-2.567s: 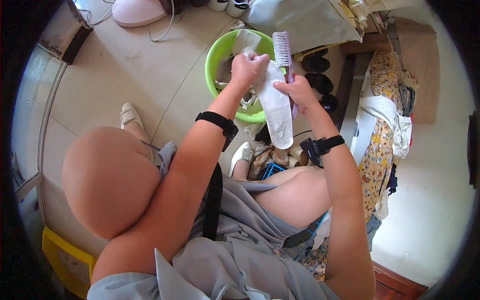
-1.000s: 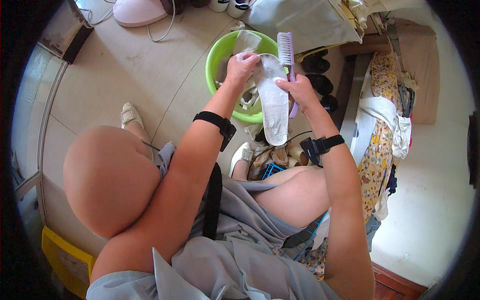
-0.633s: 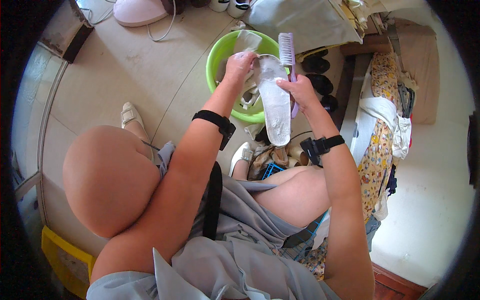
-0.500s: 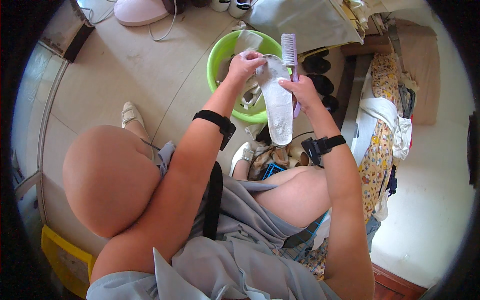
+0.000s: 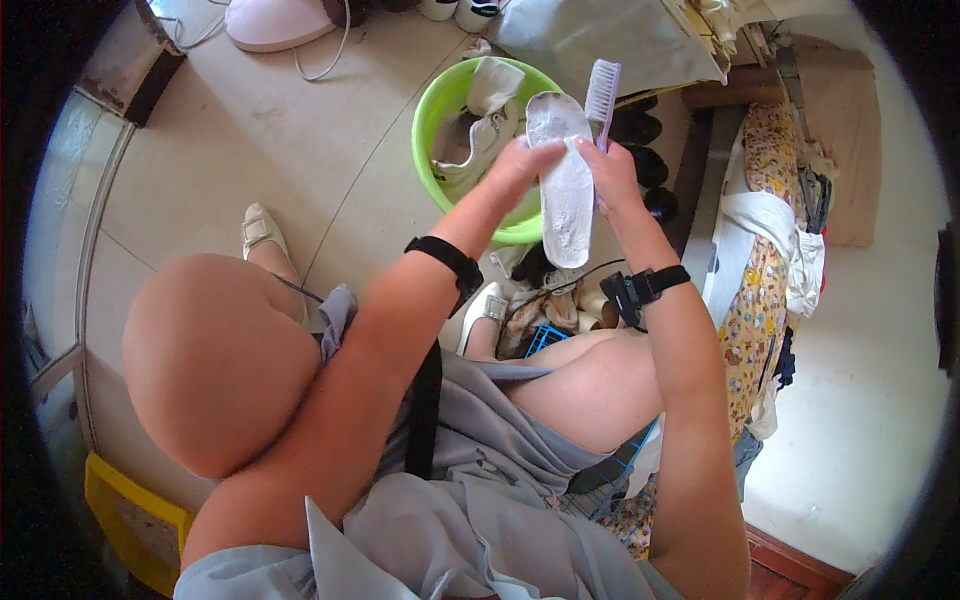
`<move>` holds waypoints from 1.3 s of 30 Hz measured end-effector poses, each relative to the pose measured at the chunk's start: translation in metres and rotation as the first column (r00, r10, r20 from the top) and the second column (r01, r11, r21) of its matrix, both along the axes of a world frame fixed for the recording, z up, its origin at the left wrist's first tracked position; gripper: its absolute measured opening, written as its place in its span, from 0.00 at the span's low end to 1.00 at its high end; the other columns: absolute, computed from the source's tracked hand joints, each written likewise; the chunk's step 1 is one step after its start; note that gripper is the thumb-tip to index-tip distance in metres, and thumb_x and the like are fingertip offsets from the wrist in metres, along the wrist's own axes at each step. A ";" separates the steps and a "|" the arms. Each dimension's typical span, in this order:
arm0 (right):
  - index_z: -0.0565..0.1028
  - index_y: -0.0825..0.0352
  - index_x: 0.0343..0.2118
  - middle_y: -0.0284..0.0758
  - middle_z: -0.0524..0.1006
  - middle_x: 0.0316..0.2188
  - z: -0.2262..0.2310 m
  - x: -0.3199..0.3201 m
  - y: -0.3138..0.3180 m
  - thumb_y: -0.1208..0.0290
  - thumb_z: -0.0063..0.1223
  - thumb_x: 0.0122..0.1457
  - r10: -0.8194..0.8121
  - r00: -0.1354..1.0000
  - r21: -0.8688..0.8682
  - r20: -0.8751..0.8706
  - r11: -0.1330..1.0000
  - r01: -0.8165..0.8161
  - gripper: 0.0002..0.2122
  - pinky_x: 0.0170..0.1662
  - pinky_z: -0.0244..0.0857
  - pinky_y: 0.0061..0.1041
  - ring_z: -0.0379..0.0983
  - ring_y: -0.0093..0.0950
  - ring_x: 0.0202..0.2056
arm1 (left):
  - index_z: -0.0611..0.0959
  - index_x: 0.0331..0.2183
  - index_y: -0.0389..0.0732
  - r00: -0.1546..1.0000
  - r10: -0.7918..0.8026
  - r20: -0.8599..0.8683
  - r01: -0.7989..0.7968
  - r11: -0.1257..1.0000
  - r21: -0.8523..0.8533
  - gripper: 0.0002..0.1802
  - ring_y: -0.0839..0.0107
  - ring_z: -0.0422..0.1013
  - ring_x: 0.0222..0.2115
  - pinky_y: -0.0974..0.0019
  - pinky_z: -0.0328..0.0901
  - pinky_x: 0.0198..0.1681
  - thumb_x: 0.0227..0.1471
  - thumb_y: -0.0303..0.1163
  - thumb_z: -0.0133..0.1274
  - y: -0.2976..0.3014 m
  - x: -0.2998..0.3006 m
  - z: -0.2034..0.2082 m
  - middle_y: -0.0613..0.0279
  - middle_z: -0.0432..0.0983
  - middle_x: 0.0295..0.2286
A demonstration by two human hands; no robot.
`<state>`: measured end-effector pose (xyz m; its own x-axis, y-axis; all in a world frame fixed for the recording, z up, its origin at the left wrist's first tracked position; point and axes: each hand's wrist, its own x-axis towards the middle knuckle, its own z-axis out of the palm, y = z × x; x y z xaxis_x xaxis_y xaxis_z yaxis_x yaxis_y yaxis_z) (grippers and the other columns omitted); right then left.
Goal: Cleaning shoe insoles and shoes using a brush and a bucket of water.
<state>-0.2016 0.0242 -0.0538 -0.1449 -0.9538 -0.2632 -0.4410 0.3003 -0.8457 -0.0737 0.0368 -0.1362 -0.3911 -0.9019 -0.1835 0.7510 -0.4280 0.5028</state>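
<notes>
A white shoe insole (image 5: 567,210), greyish and worn at its far end, is held up over the right part of a bright green basin (image 5: 428,165). My left hand (image 5: 525,165) grips the insole's left edge, thumb on its upper face; motion blurs it a little. With my right hand (image 5: 612,175) I hold a lilac scrub brush (image 5: 602,95) upright, white bristles at the top, and the same hand's thumb presses the insole's right edge. In the basin lie white shoes (image 5: 490,140), partly hidden by my left hand and the insole.
Dark shoes (image 5: 645,165) stand right of the basin beside a bed-like edge with patterned yellow cloth (image 5: 755,270). Near my feet are cloths and a blue wire basket (image 5: 548,338). A pale pink appliance (image 5: 275,22) with a cord sits at the far left, a yellow frame (image 5: 130,520) lower left.
My left hand has moved from the insole's far end down to its left edge. The insole has shifted slightly up and right, and the brush has tilted right.
</notes>
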 end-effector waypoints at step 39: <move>0.53 0.56 0.57 0.54 0.72 0.28 0.030 0.034 0.015 0.70 0.41 0.54 0.232 0.577 -0.046 -0.784 0.904 -0.426 0.25 0.34 0.63 0.42 0.70 0.50 0.30 | 0.67 0.47 0.43 0.948 -0.060 -0.312 0.139 0.961 0.239 0.25 0.64 0.67 0.35 0.61 0.67 0.30 0.57 0.50 0.33 -0.007 0.040 0.023 0.59 0.69 0.37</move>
<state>-0.1680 0.0394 -0.0237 0.1391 -0.9903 -0.0054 -0.9719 -0.1354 -0.1923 -0.0339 0.0295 -0.1129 -0.5487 -0.7937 -0.2626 0.7961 -0.5919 0.1258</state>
